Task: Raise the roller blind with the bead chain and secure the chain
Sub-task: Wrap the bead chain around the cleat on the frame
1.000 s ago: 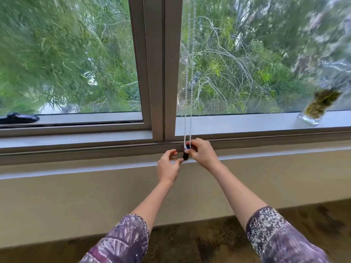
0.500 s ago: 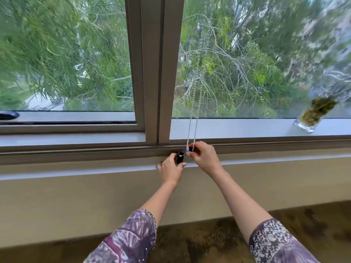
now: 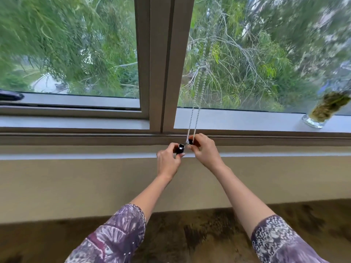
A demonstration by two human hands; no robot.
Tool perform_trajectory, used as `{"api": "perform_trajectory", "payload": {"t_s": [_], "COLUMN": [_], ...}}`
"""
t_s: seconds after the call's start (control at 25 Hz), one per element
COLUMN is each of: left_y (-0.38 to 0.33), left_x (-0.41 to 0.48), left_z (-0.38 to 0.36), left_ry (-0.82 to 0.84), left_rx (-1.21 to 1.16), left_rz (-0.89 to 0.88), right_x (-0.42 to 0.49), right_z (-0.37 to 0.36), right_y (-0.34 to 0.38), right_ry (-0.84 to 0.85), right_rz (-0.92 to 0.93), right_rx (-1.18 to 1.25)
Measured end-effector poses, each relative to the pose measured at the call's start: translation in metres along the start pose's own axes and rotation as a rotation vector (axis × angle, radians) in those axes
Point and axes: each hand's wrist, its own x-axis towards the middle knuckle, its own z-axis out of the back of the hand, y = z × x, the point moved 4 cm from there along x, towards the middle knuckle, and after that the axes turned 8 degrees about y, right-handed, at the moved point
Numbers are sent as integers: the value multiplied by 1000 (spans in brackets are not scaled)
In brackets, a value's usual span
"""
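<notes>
A white bead chain [image 3: 196,103] hangs as a double strand in front of the right window pane, down to the sill edge. My right hand [image 3: 204,150] pinches the bottom loop of the chain. My left hand [image 3: 168,161] holds a small black chain holder [image 3: 180,148] with a shiny ring on top, just left of the chain's end. The two hands almost touch at the window frame's lower rail [image 3: 95,138]. The roller blind itself is out of view above.
A glass jar [image 3: 322,111] with greenish contents stands on the sill at the far right. A dark object [image 3: 10,95] lies on the left sill. The central window post [image 3: 161,63] rises just left of the chain. Below are a beige wall and dark carpet.
The view has shifted left and tilted, so the chain hangs slanted. The black holder now sits upright in my left hand, apart from the chain end in my right.
</notes>
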Motion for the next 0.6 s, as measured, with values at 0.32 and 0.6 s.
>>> {"api": "perform_trajectory", "payload": {"t_s": [0.32,0.6], "left_y": [13,23], "left_x": [-12,-22], "left_z": [44,67], "left_ry": [9,180], "left_rx": [-88,-96], "left_rz": [-54,-73], "right_x": [1,-9], "right_z": [-27,-42], "right_y": [40,62], "right_ry": [63,41], "right_rz": [135,197], "right_rx": [-15,-4]}}
